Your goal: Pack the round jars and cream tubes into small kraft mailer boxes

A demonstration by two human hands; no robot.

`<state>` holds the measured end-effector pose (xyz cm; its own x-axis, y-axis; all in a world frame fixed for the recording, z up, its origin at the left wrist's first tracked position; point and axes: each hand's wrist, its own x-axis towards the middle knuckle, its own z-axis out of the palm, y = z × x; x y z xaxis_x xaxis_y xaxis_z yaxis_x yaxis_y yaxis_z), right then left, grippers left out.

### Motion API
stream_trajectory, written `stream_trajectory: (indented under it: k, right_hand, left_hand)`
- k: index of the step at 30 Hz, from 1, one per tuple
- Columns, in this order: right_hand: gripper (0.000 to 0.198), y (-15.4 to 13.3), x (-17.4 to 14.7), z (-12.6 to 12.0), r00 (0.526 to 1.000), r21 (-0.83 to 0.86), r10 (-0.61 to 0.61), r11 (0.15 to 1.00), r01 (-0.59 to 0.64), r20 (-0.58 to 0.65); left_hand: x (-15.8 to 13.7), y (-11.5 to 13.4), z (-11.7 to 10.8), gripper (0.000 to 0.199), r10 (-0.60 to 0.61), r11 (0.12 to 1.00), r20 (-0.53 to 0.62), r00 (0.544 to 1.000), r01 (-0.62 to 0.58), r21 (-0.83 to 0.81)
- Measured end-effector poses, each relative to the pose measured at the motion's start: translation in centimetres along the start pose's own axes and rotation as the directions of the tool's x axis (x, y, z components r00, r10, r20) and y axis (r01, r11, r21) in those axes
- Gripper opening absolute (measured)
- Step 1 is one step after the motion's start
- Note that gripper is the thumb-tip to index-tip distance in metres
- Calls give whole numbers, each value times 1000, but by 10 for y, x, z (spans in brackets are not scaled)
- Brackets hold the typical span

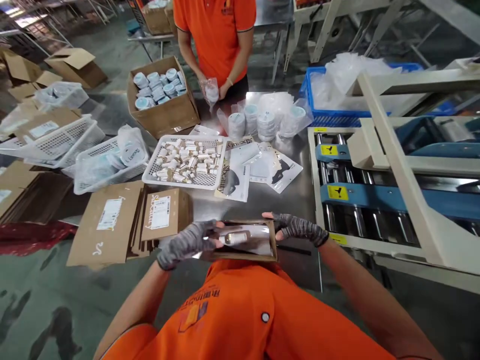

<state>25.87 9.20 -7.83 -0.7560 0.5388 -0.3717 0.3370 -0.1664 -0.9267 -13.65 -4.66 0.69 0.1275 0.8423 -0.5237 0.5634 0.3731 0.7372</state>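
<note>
An open brown cardboard box (275,242) sits at the near edge of the steel table, close to my chest. My left hand (187,241), in a grey fingerless glove, holds the box's left side and reaches inside, its fingers on a small gold-capped bottle (235,238) lying in the box. On the box's right rim rests my right hand (298,227), gloved the same way, gripping it. A glossy plastic pouch (258,235) lines the inside of the box.
A white basket of small bottles (185,161) and printed pouches (262,167) lie ahead. Flat cartons (108,220) are stacked on the left, a roller conveyor (348,195) on the right. A person in orange (215,45) bags jars beside a carton of jars (161,95).
</note>
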Motion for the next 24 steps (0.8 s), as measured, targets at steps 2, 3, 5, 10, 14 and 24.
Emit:
stream_trajectory:
  k: [2, 3, 5, 10, 14, 24]
  right_hand:
    - [106, -1, 18, 5, 998, -36, 20, 999, -18, 56]
    - [106, -1, 26, 12, 996, -56, 38, 998, -34, 77]
    - [97, 4, 37, 29, 998, -99, 44, 994, -39, 49]
    - [48, 29, 23, 61, 964, -389, -263, 893, 226, -45]
    - [47, 31, 3, 54, 919, -532, -359, 752, 389, 164]
    - [69, 34, 7, 58, 959, -359, -259, 911, 203, -114]
  left_hand:
    - [-9, -20, -12, 84, -88, 965, -105, 991, 58, -257]
    - [-8, -28, -8, 91, -125, 937, -142, 982, 70, -342]
    - [5, -38, 17, 99, -158, 911, -179, 971, 73, -405]
    - [45, -42, 82, 127, -257, 865, -291, 922, 85, -494]
    - [20, -57, 65, 134, -173, 830, -205, 963, 30, -556]
    - [4, -35, 100, 101, -356, 671, -188, 915, 111, -733]
